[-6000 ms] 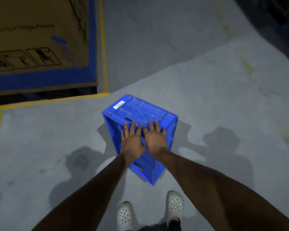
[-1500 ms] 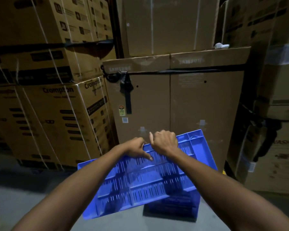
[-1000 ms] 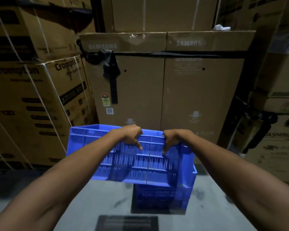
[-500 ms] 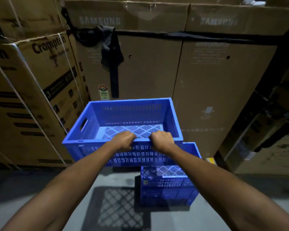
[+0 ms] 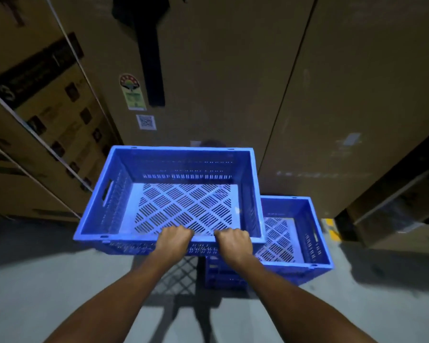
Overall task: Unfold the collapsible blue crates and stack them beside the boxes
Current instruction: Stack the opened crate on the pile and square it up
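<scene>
An unfolded blue crate (image 5: pixel 183 179) with a slotted floor hangs upright in the air in front of me. My left hand (image 5: pixel 174 240) and my right hand (image 5: pixel 234 243) both grip its near rim, side by side. Below and to the right a second open blue crate (image 5: pixel 295 233) stands on the grey floor against the cardboard boxes (image 5: pixel 233 70). The held crate overlaps the standing crate's left part and hides it.
Tall cardboard boxes form a wall straight ahead, and strapped boxes (image 5: pixel 35 120) stand at the left. A dark gap with more boxes (image 5: pixel 394 206) lies at the right. The crate's latticed shadow (image 5: pixel 181 276) falls on the concrete floor.
The crate went from tilted on edge to level with its opening up. I have come closer to the boxes and look further down; the held crate sits lower over the standing one.
</scene>
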A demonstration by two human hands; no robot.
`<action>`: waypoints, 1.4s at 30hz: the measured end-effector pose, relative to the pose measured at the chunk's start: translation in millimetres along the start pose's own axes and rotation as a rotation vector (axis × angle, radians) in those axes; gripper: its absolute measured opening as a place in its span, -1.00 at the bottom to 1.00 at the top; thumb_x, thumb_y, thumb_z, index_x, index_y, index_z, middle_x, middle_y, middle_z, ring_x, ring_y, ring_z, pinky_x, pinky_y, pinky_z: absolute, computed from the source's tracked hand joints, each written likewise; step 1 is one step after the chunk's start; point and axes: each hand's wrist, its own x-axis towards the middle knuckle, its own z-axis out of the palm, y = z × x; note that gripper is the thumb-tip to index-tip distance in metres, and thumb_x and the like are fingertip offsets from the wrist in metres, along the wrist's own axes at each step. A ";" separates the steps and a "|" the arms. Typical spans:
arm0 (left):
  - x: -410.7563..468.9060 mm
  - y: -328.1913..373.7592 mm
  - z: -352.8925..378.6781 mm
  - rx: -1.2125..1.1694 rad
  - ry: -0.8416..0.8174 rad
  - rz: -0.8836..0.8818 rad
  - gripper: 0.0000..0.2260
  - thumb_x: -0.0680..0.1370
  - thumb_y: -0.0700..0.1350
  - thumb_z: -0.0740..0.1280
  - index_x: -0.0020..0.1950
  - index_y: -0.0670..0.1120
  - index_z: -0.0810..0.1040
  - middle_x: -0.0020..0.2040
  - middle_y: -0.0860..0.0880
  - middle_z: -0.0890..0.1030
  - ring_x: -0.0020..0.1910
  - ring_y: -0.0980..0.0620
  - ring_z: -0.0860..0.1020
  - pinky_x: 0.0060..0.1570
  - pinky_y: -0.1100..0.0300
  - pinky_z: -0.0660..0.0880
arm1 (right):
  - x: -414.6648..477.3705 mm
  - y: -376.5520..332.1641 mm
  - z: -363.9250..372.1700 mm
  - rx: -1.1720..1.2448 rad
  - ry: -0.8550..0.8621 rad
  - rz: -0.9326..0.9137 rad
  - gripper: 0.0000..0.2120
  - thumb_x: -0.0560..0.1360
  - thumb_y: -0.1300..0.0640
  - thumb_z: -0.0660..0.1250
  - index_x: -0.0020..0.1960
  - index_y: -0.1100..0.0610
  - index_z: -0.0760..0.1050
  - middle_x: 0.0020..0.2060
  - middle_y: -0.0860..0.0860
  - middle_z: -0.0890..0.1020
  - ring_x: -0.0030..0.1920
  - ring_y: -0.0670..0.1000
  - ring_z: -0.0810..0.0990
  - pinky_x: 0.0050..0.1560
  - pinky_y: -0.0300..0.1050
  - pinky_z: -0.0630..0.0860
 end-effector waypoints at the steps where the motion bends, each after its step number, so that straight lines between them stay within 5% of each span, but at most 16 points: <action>1: 4.1 1.1 14.7 -0.003 -0.012 -0.007 -0.82 0.50 -0.16 0.27 0.08 -0.03 0.51 0.06 -0.11 0.62 0.10 -0.19 0.58 -0.01 0.00 0.49 | 3.5 -0.6 14.6 0.001 -0.016 -0.002 -0.79 0.54 0.23 0.18 0.09 0.11 0.53 -0.02 0.14 0.66 0.04 0.23 0.62 -0.06 0.02 0.48; 8: 30.8 -2.3 95.2 -0.038 -0.054 -0.038 -0.76 0.50 -0.14 0.26 0.16 -0.01 0.50 0.12 -0.08 0.62 0.16 -0.16 0.57 0.06 0.01 0.50 | 25.6 -5.5 85.6 0.020 -0.090 -0.024 -0.81 0.52 0.22 0.19 0.07 0.10 0.53 -0.01 0.13 0.67 0.05 0.22 0.63 -0.01 0.03 0.49; 21: 58.3 -3.1 80.2 0.026 -0.035 0.020 -0.78 0.51 -0.19 0.26 0.14 -0.03 0.52 0.10 -0.11 0.61 0.14 -0.19 0.56 0.04 -0.01 0.49 | 40.4 9.7 80.1 0.017 -0.103 0.027 -0.84 0.49 0.26 0.22 0.01 0.11 0.52 -0.05 0.16 0.64 0.01 0.24 0.60 -0.05 0.02 0.46; 42: 94.0 157.9 38.9 -0.055 -0.077 0.083 -0.84 0.48 -0.27 0.28 0.02 -0.10 0.53 0.02 -0.14 0.62 0.04 -0.21 0.59 -0.05 -0.04 0.52 | -10.8 168.9 83.0 0.019 -0.141 0.148 -0.90 0.45 0.15 0.33 -0.04 0.05 0.55 -0.10 0.09 0.66 -0.04 0.19 0.62 -0.09 -0.02 0.50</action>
